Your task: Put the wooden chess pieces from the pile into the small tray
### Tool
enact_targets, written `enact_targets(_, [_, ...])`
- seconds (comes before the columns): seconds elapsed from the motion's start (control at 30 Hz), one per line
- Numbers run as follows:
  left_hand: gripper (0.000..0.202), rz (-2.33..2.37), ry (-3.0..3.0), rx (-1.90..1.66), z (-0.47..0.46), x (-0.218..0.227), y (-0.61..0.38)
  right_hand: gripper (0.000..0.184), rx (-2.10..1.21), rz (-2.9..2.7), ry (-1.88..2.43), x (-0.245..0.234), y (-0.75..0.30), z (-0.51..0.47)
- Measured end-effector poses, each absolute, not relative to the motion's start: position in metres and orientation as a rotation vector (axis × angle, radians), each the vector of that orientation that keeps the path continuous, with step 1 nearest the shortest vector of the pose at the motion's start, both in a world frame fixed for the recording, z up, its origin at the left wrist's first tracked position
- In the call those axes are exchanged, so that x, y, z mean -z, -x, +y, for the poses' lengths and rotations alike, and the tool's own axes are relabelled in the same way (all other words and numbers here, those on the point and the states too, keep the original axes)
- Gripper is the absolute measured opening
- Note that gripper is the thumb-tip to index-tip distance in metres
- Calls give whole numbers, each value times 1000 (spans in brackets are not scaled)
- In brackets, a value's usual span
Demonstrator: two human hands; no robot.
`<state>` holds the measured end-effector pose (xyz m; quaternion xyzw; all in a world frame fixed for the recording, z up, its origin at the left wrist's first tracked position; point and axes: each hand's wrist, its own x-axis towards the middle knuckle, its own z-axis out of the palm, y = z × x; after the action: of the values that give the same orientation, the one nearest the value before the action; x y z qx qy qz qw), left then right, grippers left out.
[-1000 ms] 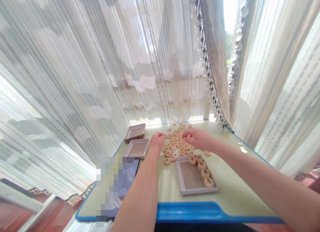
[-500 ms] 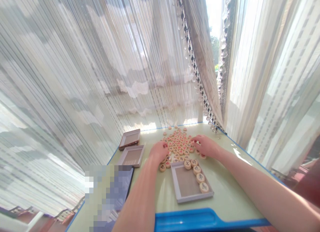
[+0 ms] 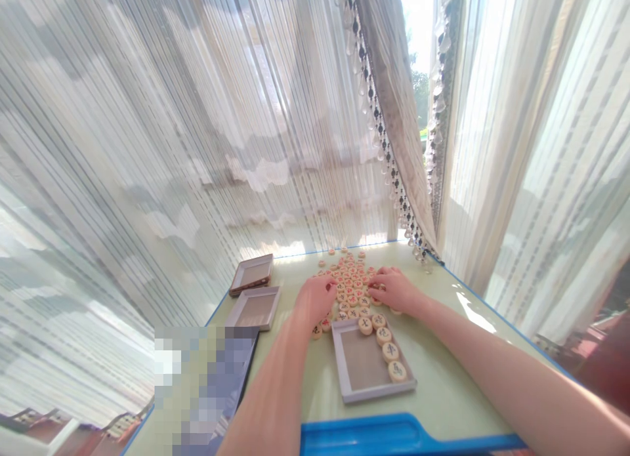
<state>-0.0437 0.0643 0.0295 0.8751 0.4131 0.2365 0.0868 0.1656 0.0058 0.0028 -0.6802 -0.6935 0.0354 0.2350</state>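
Chinese chess pieces (image 3: 350,290), round and pale with red or dark characters, lie in a loose spread on the table. At the left side of the spread is my left hand (image 3: 317,296), fingers curled and pressed together; whether a piece is between them I cannot make out. My right hand (image 3: 398,290) reaches in from the right, its fingers apart and bent low over pieces at that edge. Closer to me lies a shallow grey box tray (image 3: 361,361). Several dark-lettered pieces form a row along its right side and far edge, among them a horse piece (image 3: 398,371).
Another shallow tray (image 3: 256,308) and stacked box parts (image 3: 252,272) lie at the left. A dark-edged flat object (image 3: 231,377), partly pixelated, sits beside my left forearm. The pale green table (image 3: 457,371) has a blue rim (image 3: 364,433); string curtains (image 3: 275,115) hang behind.
My right hand has moved left and slightly toward me over the pieces. My left hand has shifted slightly right relative to the tray. The row of pieces in the tray looks the same.
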Motion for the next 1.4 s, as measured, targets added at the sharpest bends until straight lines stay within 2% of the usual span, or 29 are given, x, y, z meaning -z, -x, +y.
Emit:
enact_targets(0.17, [28, 1227, -2655, -640, 57, -34, 41, 38, -135, -1876, 1779, -1, -169, 7])
enact_targets(0.3, [27, 1254, -2643, -613, 53, -36, 40, 27, -84, -1880, 1819, -5, -166, 2])
enact_targets(0.57, [20, 1223, -2527, -366, 48, -52, 51, 31, -77, -1998, 1793, -11, -165, -2])
enact_targets(0.73, [21, 1090, -2455, -155, 46, -58, 57, 23, -91, -2000, 1800, -14, -167, -1])
enact_targets(0.93, [19, 967, -2461, -66, 47, -53, 55, 20, -72, -1822, 1716, -32, -159, -14])
enact_targets(1.07, [17, 960, -2488, -37, 49, -49, 54, 17, -224, -2123, 1367, -45, -135, -40])
enact_targets(1.13, [16, 980, -2510, -52, 51, -48, 55, 18, -193, -2278, 1289, -44, -122, -50])
enact_targets(1.4, [15, 1025, -2525, -107, 53, -49, 57, 19, -13, -2440, 1344, -29, -109, -51])
